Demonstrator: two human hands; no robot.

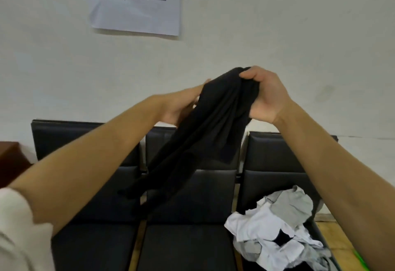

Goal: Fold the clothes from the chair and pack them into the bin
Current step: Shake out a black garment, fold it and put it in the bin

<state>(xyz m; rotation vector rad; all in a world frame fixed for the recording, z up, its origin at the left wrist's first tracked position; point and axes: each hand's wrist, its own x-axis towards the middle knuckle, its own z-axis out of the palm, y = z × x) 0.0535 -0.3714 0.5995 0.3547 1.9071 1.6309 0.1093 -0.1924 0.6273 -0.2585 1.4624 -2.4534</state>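
Black garment [205, 133] held aloft over chair [188, 195]; right hand [263, 95] fingers clenched on top edge, left hand [181, 103] fingers hidden behind cloth, grip indeterminate.

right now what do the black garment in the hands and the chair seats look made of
Black garment: thin, soft matte fabric, probably a knit; it drapes in long limp folds. Chair seats: smooth black padding, likely leather or vinyl, with a faint sheen.

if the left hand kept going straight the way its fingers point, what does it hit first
The left hand points up and right, into the black garment it already touches. Past that cloth, the right hand gripping the bunched top seems next, though depth is unclear.
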